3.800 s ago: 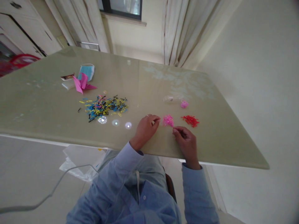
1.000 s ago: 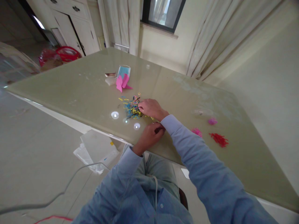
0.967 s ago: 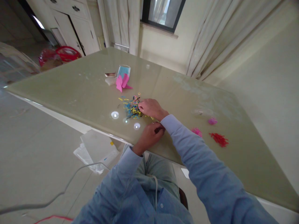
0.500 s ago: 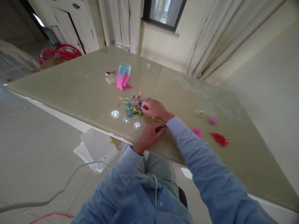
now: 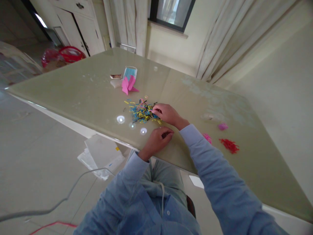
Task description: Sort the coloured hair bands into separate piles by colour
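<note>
two hands point(image 5: 160, 138) point(image 5: 168, 114) over glossy table point(image 5: 95, 89), curtains point(image 5: 217, 36) beyond

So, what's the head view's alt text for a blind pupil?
A person's right hand is at a pile of yellow, blue and black bands on a table, the left hand close by. To the right are pink piles and a red pile; behind the bands, pink paper and a blue mask.
</note>
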### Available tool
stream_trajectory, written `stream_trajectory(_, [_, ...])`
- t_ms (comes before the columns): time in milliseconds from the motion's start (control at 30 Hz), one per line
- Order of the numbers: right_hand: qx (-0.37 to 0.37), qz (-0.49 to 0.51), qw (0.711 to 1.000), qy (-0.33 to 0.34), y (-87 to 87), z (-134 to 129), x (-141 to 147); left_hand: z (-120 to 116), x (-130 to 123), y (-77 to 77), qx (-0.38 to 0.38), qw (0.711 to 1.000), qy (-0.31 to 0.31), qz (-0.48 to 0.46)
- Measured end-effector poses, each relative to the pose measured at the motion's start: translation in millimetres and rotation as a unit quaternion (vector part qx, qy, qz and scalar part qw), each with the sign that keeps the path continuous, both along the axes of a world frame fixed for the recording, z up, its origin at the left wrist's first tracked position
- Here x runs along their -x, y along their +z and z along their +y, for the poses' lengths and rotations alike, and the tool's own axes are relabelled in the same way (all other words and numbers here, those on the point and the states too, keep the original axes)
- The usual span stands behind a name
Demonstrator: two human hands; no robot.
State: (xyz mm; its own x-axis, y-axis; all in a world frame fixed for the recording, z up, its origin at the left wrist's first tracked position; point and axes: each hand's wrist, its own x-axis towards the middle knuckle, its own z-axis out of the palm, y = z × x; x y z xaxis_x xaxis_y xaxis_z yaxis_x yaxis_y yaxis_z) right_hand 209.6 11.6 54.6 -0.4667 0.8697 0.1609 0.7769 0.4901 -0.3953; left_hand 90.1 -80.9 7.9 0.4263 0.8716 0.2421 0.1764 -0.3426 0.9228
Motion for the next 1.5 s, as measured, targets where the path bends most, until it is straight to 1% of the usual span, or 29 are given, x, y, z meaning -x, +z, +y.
stream_trajectory(67, [0.012, 0.094, 0.995, -0.034, -4.1, -7.7, -4.5, 0.2, -0.1, -0.7, -0.004, 1.0, 0.002, 0.0])
stream_trajectory(100, [0.026, 0.143, 0.988, -0.054, -5.8, -13.1, -6.7, 0.3, -0.2, -1.2, -0.006, 1.0, 0.003, -0.001])
stream_trajectory(200, [0.099, 0.279, 0.95, -0.1, -6.3, -34.2, -13.2, 0.7, -0.1, -2.9, -0.01, 1.0, 0.006, -0.005])
stream_trajectory(300, [0.167, 0.399, 0.892, -0.132, 0.8, -60.3, -19.0, 0.8, 0.5, -3.3, -0.011, 1.0, 0.008, -0.005])
stream_trajectory(400, [0.212, 0.507, 0.819, -0.168, 10.7, -87.5, -25.1, 0.3, 1.6, -2.4, -0.009, 1.0, 0.002, -0.005])
stream_trajectory(467, [0.23, 0.566, 0.77, -0.185, 15.3, -104.2, -29.6, -0.4, 2.4, -1.2, -0.008, 1.0, 0.001, -0.005])
stream_trajectory(533, [0.235, 0.614, 0.728, -0.194, 16.0, -119.2, -33.6, -1.1, 3.0, 0.1, -0.005, 1.0, 0.006, -0.003])
stream_trajectory(633, [0.244, 0.671, 0.67, -0.206, 9.0, -139.1, -36.1, -1.8, 3.4, 1.5, 0.0, 1.0, 0.015, -0.002])
stream_trajectory(767, [0.264, 0.731, 0.593, -0.21, -7.4, -162.8, -30.8, -1.6, 3.5, 1.7, 0.007, 1.0, 0.021, 0.002])
stream_trajectory(833, [0.267, 0.755, 0.563, -0.204, -13.1, -172.5, -27.3, -1.2, 3.6, 1.3, 0.013, 1.0, 0.023, 0.007])
stream_trajectory(900, [0.266, 0.774, 0.541, -0.193, -15.6, -180.0, -25.6, -0.7, 3.7, 0.8, 0.019, 0.999, 0.027, 0.011])
stream_trajectory(933, [0.266, 0.78, 0.534, -0.188, -15.7, -182.9, -25.6, -0.5, 3.8, 0.5, 0.022, 0.999, 0.028, 0.013])
stream_trajectory(1000, [0.264, 0.787, 0.527, -0.181, -14.4, -187.3, -27.4, -0.3, 3.9, 0.3, 0.025, 0.999, 0.031, 0.015])
stream_trajectory(1167, [0.249, 0.783, 0.539, -0.188, -9.9, -193.9, -36.8, -0.3, 3.9, 1.6, 0.034, 0.999, 0.039, 0.017])
stream_trajectory(1300, [0.237, 0.775, 0.547, -0.211, -9.3, -198.7, -46.6, 0.0, 3.8, 1.4, 0.036, 0.998, 0.053, 0.018])
stream_trajectory(1400, [0.199, 0.763, 0.565, -0.241, -10.1, -203.1, -59.0, 0.5, 4.0, 0.3, 0.038, 0.997, 0.058, 0.019])
stream_trajectory(1433, [0.18, 0.755, 0.577, -0.256, -10.8, -204.5, -64.7, 0.6, 4.1, 0.0, 0.039, 0.997, 0.057, 0.02])
stream_trajectory(1500, [0.13, 0.722, 0.609, -0.301, -13.6, -207.4, -78.7, 1.0, 4.2, -0.5, 0.04, 0.997, 0.056, 0.021])
